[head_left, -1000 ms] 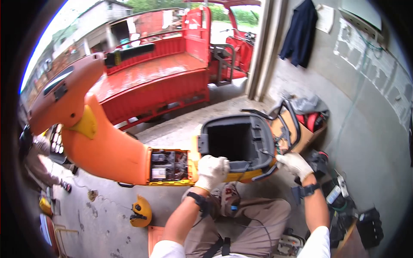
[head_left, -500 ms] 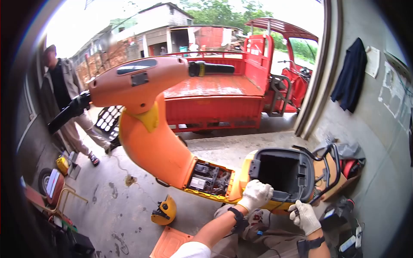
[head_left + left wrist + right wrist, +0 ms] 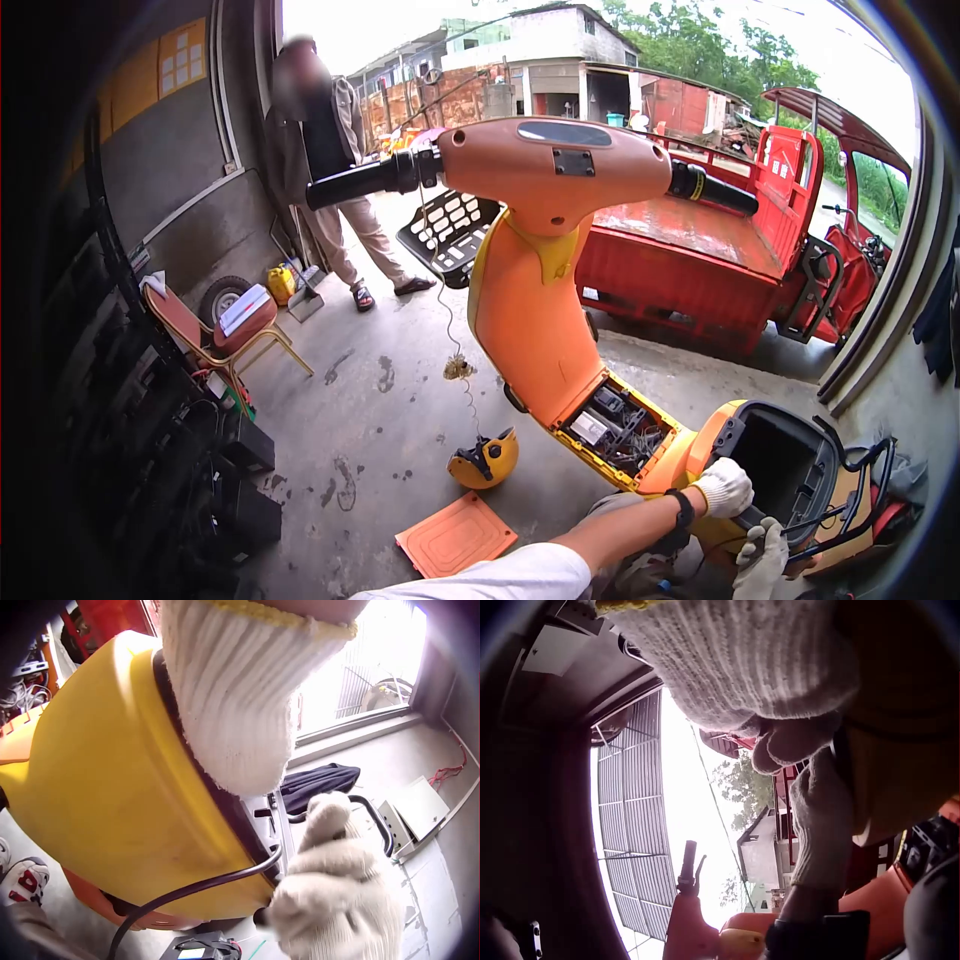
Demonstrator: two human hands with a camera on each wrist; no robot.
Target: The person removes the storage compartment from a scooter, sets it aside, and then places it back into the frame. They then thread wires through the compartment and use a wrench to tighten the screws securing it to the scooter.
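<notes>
An orange and yellow scooter (image 3: 540, 330) stands with its black-lined storage box (image 3: 822, 462) uncovered. My gloved left hand (image 3: 725, 487) grips the box's near rim, its fingertips hidden; in the left wrist view this hand (image 3: 232, 705) is over the rim beside the yellow side panel (image 3: 127, 780). Close below it, my gloved right hand (image 3: 762, 560) has curled fingers; the left wrist view shows the right hand (image 3: 337, 892) around a small dark object (image 3: 261, 916). A black cable (image 3: 187, 889) loops over the rim. The right wrist view shows both hands close together, the right hand (image 3: 735, 667) above the left (image 3: 821, 817).
An opened bay (image 3: 618, 428) in the scooter shows wiring. On the floor lie an orange panel (image 3: 457, 535) and a yellow helmet (image 3: 485, 458). A person (image 3: 335, 150) stands near a chair (image 3: 215, 325) at the left. A red cargo vehicle (image 3: 690, 260) is outside.
The head view has swung left, bringing the person and chair into fuller view. My right hand has come from the box's rear end toward my left hand, which remains at the near rim.
</notes>
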